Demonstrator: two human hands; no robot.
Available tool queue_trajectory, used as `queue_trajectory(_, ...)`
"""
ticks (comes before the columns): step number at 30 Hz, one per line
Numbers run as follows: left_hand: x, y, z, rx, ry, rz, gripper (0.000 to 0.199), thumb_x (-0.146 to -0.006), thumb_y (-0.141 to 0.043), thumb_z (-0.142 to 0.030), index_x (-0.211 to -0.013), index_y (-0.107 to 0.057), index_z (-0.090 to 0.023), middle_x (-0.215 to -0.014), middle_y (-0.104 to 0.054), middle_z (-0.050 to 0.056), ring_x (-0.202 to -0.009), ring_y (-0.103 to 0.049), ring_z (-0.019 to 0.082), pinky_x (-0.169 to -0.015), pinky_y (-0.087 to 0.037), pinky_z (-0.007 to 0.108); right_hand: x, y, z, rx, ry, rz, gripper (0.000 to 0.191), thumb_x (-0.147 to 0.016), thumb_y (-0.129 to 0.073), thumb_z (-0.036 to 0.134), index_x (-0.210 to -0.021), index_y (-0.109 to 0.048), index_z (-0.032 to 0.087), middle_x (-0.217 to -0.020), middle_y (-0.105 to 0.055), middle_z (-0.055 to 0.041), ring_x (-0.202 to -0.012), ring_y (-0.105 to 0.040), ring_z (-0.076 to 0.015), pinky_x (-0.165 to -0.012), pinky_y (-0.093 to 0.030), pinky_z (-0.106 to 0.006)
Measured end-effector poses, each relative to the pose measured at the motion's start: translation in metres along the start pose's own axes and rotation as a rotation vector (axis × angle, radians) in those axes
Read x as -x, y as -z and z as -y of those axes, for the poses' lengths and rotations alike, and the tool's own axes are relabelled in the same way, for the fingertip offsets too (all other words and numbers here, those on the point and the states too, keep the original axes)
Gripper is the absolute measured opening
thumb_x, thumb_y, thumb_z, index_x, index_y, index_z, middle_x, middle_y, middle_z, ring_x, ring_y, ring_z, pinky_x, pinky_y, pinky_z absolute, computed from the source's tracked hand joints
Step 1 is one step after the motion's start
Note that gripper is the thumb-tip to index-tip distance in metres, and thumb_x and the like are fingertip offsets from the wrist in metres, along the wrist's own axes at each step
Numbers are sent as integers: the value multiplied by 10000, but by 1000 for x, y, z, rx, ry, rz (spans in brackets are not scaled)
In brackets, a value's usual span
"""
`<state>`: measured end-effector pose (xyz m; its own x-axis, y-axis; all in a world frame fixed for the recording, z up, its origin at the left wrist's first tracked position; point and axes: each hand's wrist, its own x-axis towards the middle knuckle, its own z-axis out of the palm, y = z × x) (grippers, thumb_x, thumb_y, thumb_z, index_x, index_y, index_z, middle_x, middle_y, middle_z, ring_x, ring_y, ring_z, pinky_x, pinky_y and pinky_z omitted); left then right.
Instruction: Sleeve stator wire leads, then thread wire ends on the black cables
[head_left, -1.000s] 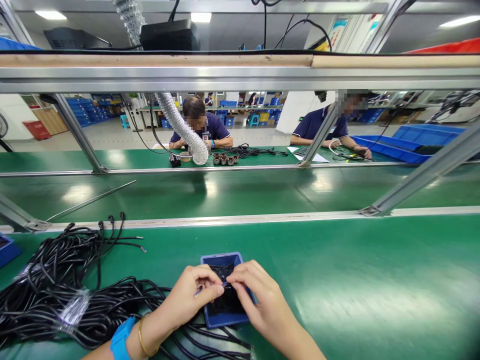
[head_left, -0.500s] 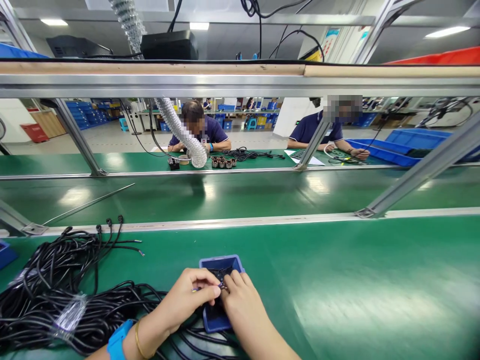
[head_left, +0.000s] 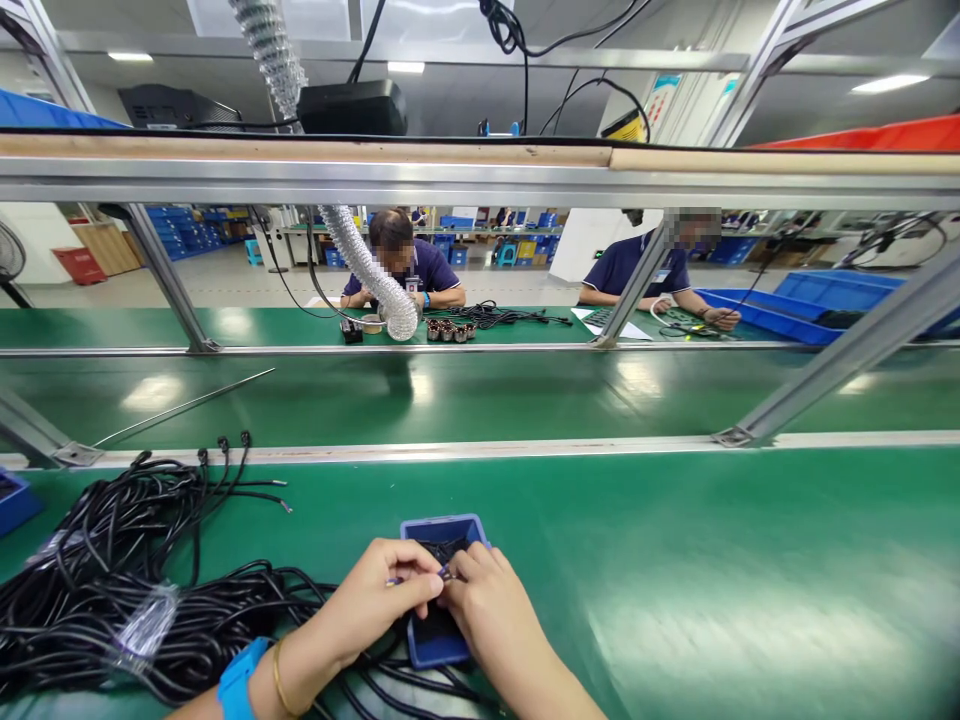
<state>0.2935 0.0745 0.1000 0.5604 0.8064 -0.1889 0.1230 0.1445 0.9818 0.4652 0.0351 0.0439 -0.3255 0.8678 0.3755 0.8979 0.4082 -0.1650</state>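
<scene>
Over the blue bin (head_left: 435, 655), my left fingers (head_left: 416, 592) pinch thin wires (head_left: 444, 574); my right fingers (head_left: 466, 568) sit alongside, grip hidden. Work looks unfinished, with black cables (head_left: 217, 610) heaped off to the left!

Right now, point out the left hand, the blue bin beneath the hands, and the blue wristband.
Left hand (head_left: 386, 585): head view, middle of the hand.
Blue bin (head_left: 436, 654): head view, near wall.
Blue wristband (head_left: 241, 680): head view, middle of the band.
</scene>
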Motion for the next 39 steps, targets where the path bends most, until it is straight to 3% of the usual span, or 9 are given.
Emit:
queue_trajectory(3,1,0,-1,5,-6,3,300,-745,-740,-434,-770,-691,-139,-659,-592,-8,-595,-528,128,-610,-401,261,-1,17,-3,-213,-105,-28,147,-875,-693,144,-764,-720,237,-737,-698,0,-717,-588,-191,-636,-415,-311)
queue_trajectory(6,0,0,-1,12,-11,15,312,-742,-743,-445,-762,-692,-138,-652,-570,-16,-584,-524,124,-601,-402,258,-1,29,-5,-596,-268,-185,173,-958,-588,263,-878,-736,226,-807,-739,-30,-737,-647,-188,-650,-500,-289)
queue_trajectory(8,0,0,-1,18,-7,20,316,-735,-751,-446,-765,-694,-137,-657,-573,-13,-581,-529,125,-598,-404,257,-1,32,-4,-832,-355,-271,202,-956,-593,342,-928,-754,223,-834,-756,-46,-716,-677,-187,-615,-530,-276)
queue_trajectory(11,-1,0,1,36,-14,28,328,-723,-765,-452,-770,-701,-134,-689,-596,0,-582,-536,125,-599,-412,259,-2,33,0,-983,-405,-304,189,-913,-653,371,-901,-774,226,-810,-761,-45,-689,-689,-187,-577,-537,-261)
queue_trajectory(15,-2,0,2,37,-26,34,347,-724,-770,-467,-771,-710,-128,-715,-613,13,-585,-539,123,-605,-425,262,-4,34,4,-986,-369,-317,151,-898,-668,327,-853,-776,231,-799,-771,-45,-718,-696,-190,-642,-558,-270)
queue_trajectory(24,-1,1,5,33,-30,34,351,-727,-771,-467,-782,-705,-127,-723,-614,17,-590,-551,128,-608,-434,263,-3,33,4,-951,-359,-330,136,-907,-654,293,-861,-762,225,-783,-749,-31,-702,-686,-167,-629,-537,-239)
queue_trajectory(30,0,1,3,-13,-57,64,289,-769,-732,-414,-821,-711,-131,-759,-613,20,-617,-567,132,-648,-449,276,-7,37,1,-761,-273,-250,200,-929,-626,288,-780,-740,219,-714,-722,-19,-647,-638,-164,-600,-509,-258)
queue_trajectory(35,4,6,-4,12,-62,80,230,-781,-715,-284,-947,-643,-141,-797,-614,18,-730,-617,155,-737,-474,286,-8,51,-6,-788,-112,-151,203,-955,-571,244,-847,-741,220,-801,-744,-38,-769,-661,-182,-720,-526,-300)
queue_trajectory(39,6,7,1,66,-105,53,260,-790,-725,-311,-935,-571,-159,-811,-618,19,-728,-639,159,-698,-474,277,-7,43,-6,-793,-126,-135,117,-868,-619,182,-854,-733,207,-731,-707,-31,-671,-624,-164,-610,-503,-262)
